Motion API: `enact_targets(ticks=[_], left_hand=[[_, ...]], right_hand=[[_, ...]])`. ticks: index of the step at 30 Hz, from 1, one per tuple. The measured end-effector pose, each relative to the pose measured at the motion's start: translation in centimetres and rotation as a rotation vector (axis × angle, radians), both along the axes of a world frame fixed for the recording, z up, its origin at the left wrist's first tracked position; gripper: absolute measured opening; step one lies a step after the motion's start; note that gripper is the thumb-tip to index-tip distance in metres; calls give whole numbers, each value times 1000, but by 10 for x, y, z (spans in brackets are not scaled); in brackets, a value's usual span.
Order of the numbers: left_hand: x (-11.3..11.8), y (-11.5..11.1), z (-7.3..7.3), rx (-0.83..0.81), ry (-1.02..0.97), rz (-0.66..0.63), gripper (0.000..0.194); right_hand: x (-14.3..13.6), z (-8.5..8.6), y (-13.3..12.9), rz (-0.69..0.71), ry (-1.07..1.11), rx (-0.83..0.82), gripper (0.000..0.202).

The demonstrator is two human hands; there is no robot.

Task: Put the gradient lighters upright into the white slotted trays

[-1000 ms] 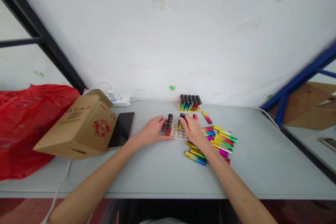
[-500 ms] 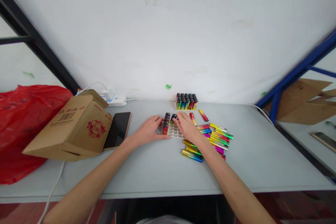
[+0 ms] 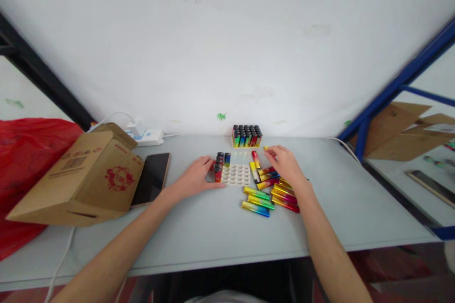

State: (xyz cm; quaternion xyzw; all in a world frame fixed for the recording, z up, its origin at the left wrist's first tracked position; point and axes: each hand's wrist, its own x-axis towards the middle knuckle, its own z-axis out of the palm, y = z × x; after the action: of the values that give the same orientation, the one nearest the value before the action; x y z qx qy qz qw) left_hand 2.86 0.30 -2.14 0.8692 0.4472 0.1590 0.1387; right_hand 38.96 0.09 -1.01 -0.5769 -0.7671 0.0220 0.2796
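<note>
My left hand [image 3: 197, 176] holds the left end of a white tray [image 3: 237, 175] with rows of round holes, its thumb at the near corner and its fingers by the lighters. A row of red lighters with black tops [image 3: 218, 168] stands upright along that end. Beside the row's far end stands a blue and yellow lighter [image 3: 227, 159]. My right hand [image 3: 284, 164] is to the right of the tray, its fingertips closed on a lighter whose yellow end [image 3: 266, 148] peeks out; the rest is hidden. Several shiny multicoloured lighters [image 3: 259, 201] lie loose under and beside my right forearm.
A full block of upright lighters [image 3: 247, 136] stands by the wall. On the left are a tablet [image 3: 151, 177], a cardboard box [image 3: 95, 170], a red plastic bag [image 3: 31, 151] and a power strip [image 3: 149, 136]. A blue metal frame [image 3: 408, 83] rises on the right.
My right hand has left the tray and moved right to a loose lighter, leaving the blue and yellow lighter standing in the tray. My left hand stays at the tray; the view has shifted slightly.
</note>
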Motion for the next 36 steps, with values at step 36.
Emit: enact_targets(ticks=[36], left_hand=[[-1, 3, 0, 2, -34, 5, 70]], right_hand=[[53, 52, -146, 8, 15, 25, 15]])
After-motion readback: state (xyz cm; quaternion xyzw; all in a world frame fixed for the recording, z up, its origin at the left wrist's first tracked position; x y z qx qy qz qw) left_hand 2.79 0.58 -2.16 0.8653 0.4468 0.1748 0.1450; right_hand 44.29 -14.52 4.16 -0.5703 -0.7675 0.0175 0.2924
